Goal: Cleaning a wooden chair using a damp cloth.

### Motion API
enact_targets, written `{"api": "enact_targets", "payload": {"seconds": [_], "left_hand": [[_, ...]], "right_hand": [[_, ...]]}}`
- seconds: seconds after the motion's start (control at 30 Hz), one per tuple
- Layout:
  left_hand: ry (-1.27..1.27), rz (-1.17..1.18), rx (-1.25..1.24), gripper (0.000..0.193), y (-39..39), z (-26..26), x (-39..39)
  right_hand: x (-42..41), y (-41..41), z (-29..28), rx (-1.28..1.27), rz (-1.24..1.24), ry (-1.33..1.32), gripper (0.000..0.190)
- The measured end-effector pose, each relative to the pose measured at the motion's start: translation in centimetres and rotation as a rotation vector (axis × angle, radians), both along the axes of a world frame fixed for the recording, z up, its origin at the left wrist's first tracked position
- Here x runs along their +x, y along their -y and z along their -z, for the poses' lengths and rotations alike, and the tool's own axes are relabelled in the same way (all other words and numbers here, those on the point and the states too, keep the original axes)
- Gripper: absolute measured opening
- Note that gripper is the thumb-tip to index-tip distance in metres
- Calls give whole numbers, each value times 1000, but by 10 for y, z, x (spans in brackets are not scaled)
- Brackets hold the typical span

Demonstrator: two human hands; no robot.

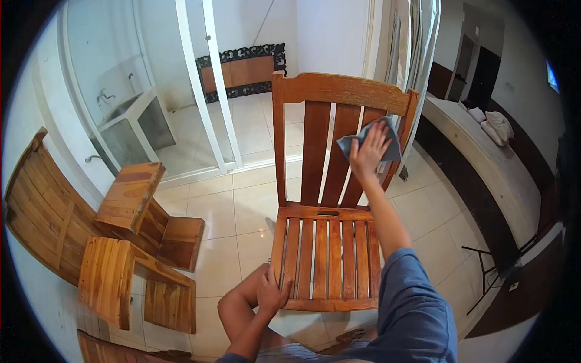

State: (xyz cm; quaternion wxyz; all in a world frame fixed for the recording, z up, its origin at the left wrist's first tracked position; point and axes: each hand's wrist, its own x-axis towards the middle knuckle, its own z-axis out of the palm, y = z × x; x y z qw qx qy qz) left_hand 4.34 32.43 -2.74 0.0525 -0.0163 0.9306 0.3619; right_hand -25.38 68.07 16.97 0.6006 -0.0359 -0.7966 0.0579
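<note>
A wooden slatted chair (pixel 348 118) stands in front of me, its seat nearest my legs. My right hand (pixel 370 152) lies flat, fingers spread, on a blue-grey cloth (pixel 392 136) and presses it against the back slats at the upper right. Around the front left corner of the seat (pixel 320 254), my left hand (pixel 273 290) holds the wooden edge, with its thumb on top. A small dark slot shows in the rail where seat and back meet.
Wooden furniture pieces (pixel 131 195) stand on the left. Beyond the chair are a sliding glass door frame (pixel 213 90), a concrete basin (pixel 136 122) and a carved dark frame (pixel 245 72). At right are a curtain (pixel 420 59), a bed (pixel 481 163) and a thin black metal stand (pixel 483 272).
</note>
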Motion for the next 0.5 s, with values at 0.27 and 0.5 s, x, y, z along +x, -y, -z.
{"api": "enact_targets", "payload": {"seconds": [0.27, 0.5], "left_hand": [[-148, 26, -24, 86, 2, 19, -3], [-81, 9, -2, 83, -1, 11, -3]], "right_hand": [[-2, 74, -44, 443, -212, 290, 80], [-17, 31, -112, 1076, -270, 383, 90]]}}
